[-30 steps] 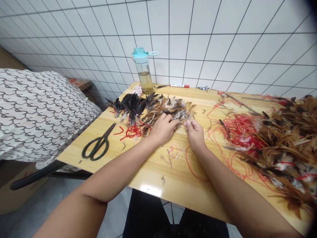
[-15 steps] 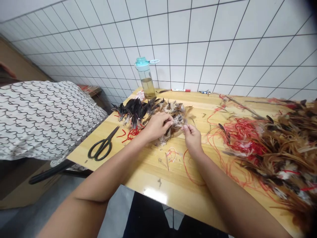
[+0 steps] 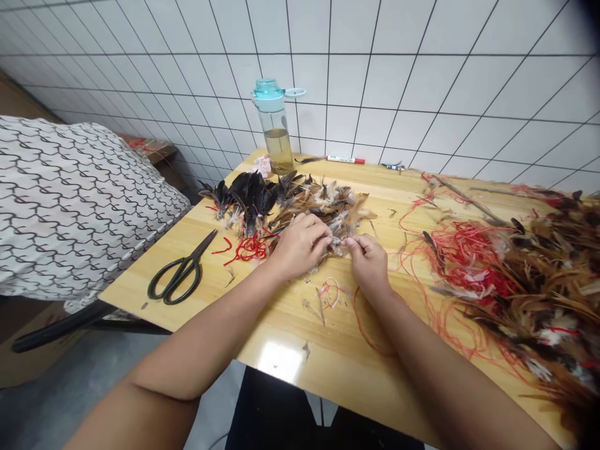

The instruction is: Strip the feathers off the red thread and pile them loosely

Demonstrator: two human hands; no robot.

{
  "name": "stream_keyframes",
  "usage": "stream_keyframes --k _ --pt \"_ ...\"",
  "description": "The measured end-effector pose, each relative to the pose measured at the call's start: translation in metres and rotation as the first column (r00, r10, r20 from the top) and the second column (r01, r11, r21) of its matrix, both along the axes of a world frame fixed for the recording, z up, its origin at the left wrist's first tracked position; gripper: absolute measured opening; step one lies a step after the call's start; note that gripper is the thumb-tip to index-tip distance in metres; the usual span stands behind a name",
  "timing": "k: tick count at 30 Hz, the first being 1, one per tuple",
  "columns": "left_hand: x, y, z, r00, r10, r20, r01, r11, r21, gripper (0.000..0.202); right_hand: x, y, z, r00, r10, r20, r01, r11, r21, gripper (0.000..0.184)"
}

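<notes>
My left hand [image 3: 300, 245] lies curled over the near edge of a small pile of brown feathers [image 3: 328, 203], its fingers pinched on a feather there. My right hand [image 3: 368, 262] is close beside it, fingertips pinched on the same spot; a thin red thread [image 3: 363, 319] trails from under it toward me across the wooden table [image 3: 290, 350]. Black feathers [image 3: 248, 194] with red thread scraps [image 3: 246, 249] lie to the left of my hands.
Black-handled scissors [image 3: 180, 272] lie at the table's left front. A teal-capped bottle [image 3: 274, 128] and a red marker [image 3: 344, 160] stand by the tiled wall. A large heap of brown feathers and red thread [image 3: 520, 275] fills the right side. A patterned cushion [image 3: 70, 200] sits on the left.
Both hands stay pinched together at the feather pile, shifting only slightly. The view has bobbed up and down with my head.
</notes>
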State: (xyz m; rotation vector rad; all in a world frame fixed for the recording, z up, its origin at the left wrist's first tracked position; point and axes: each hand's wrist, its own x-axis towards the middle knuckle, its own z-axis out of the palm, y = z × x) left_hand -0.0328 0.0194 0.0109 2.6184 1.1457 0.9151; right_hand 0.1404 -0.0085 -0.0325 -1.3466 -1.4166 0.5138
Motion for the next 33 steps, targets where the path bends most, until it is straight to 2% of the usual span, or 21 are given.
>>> stream_keyframes --k 9,14,19,23,26,28,30,33 --pt "0.000 -0.005 0.004 0.989 0.045 -0.143 -0.013 0.976 0.216 0.025 0.001 0.001 0.001 0.993 0.114 -0.011 -0.114 0.991 -0.067 0.019" --pt "0.000 -0.003 0.003 0.985 0.027 -0.172 0.016 0.969 0.247 0.024 0.001 0.001 0.003 0.984 0.178 -0.007 -0.178 0.980 -0.088 0.017" --pt "0.001 -0.002 0.001 0.996 -0.012 -0.092 0.030 0.980 0.195 0.021 0.001 0.002 0.001 0.979 0.202 -0.039 -0.204 0.974 -0.099 0.019" --pt "-0.001 -0.001 0.002 0.993 0.049 0.111 -0.065 0.987 0.145 0.020 0.005 0.005 0.000 0.953 0.165 -0.253 -0.206 0.968 -0.145 0.023" --pt "0.000 0.000 0.002 0.967 0.126 0.219 -0.136 0.990 0.030 0.015 0.008 0.006 0.003 0.913 0.145 -0.382 -0.224 0.959 -0.171 0.028" --pt "0.001 0.001 0.001 0.967 0.138 0.212 -0.123 0.989 -0.084 0.013 0.010 0.006 0.006 0.893 0.145 -0.426 -0.238 0.955 -0.174 0.031" --pt "0.002 0.001 0.000 0.983 0.115 0.142 -0.090 0.981 -0.172 0.012 0.010 0.006 0.009 0.880 0.147 -0.451 -0.246 0.954 -0.169 0.033" --pt "0.002 0.000 -0.001 0.999 0.051 0.020 -0.045 0.978 -0.204 0.012 0.009 0.007 0.010 0.873 0.136 -0.468 -0.238 0.957 -0.166 0.036"
